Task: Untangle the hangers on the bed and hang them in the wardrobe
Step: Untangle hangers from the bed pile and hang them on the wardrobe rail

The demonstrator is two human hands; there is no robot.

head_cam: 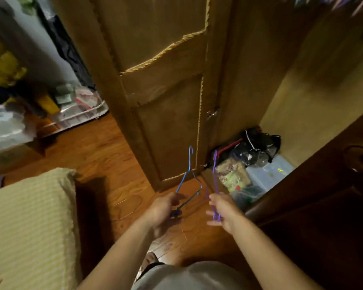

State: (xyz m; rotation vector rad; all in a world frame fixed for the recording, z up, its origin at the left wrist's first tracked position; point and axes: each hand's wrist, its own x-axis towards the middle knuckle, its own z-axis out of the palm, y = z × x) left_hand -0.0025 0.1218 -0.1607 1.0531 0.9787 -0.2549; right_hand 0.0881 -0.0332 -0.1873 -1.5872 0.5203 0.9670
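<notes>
My left hand (164, 208) grips the lower bar of a blue wire hanger (189, 164), whose hook points up in front of the wardrobe door. My right hand (222, 208) holds a purple wire hanger (215, 176), seen almost edge-on, its hook raised toward the open wardrobe (314, 97). The two hangers are apart, a small gap between them. The bed (29, 222) with its pale yellow striped cover lies at the lower left.
A closed wooden wardrobe door (166, 84) stands straight ahead. On the wardrobe floor lie dark bags (254, 147), a patterned packet and a clear plastic box (268, 172). A dark door leaf (323, 195) swings out at right. Clutter and a clear bin (80, 109) sit at left.
</notes>
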